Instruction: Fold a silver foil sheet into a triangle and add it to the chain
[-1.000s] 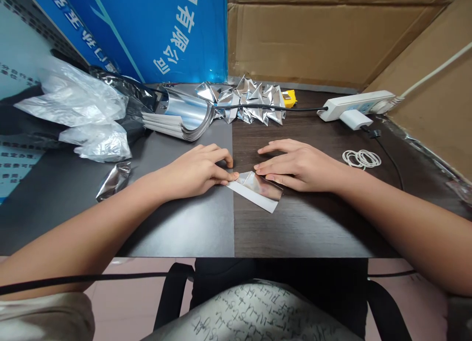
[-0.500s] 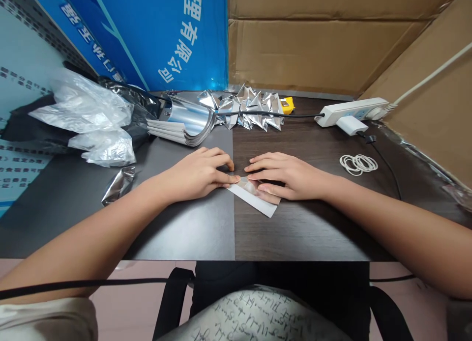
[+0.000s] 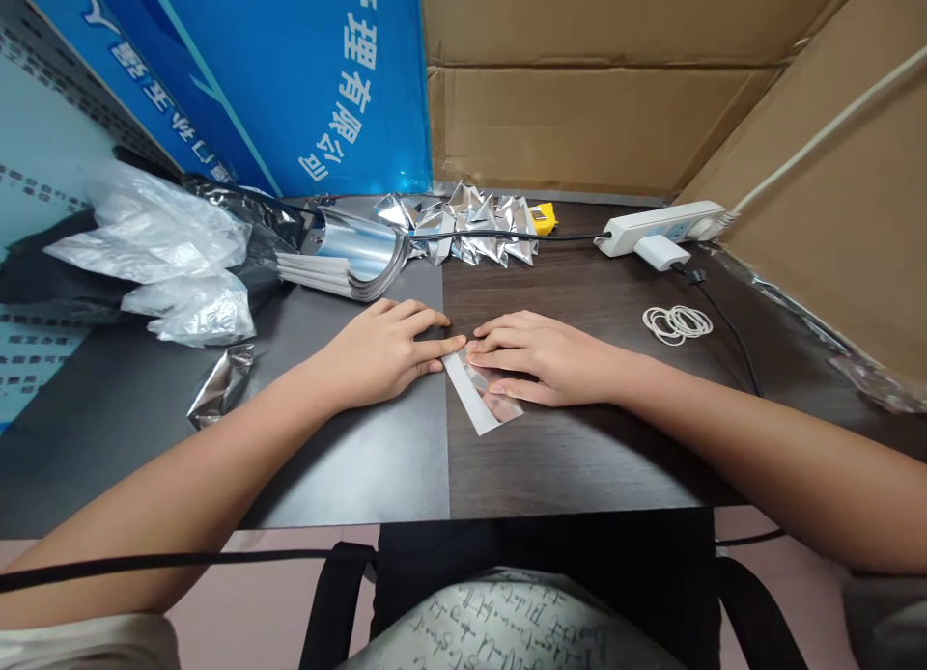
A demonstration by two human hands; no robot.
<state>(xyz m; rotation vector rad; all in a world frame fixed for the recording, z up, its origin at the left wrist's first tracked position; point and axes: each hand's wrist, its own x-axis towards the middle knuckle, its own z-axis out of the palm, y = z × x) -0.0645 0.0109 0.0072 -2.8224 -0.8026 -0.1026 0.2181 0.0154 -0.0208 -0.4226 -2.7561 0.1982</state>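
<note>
A small folded piece of silvery foil sheet with a pale strip (image 3: 472, 400) along one side lies on the desk, near the seam between the grey and the dark wood surface. My left hand (image 3: 391, 351) reaches its upper end, with the forefinger stretched out and its tip pressing there. The other left fingers are bent loosely over the desk. My right hand (image 3: 543, 356) lies on the shiny part of the sheet with its fingers apart, holding it down flat. Part of the sheet is hidden under the right fingers.
Behind my hands are a stack of curved foil sheets (image 3: 362, 245), several folded foil pieces (image 3: 474, 231) and a yellow tape measure (image 3: 543, 218). Rubber bands (image 3: 677, 324) and a power strip (image 3: 659, 228) are on the right. Plastic bags (image 3: 159, 245) and a foil packet (image 3: 223, 385) lie left.
The foil sheet has turned, so its pale strip now runs more steeply toward me. Both hands stay on it, the right fingers shifting along with it. The camera view has shifted slightly.
</note>
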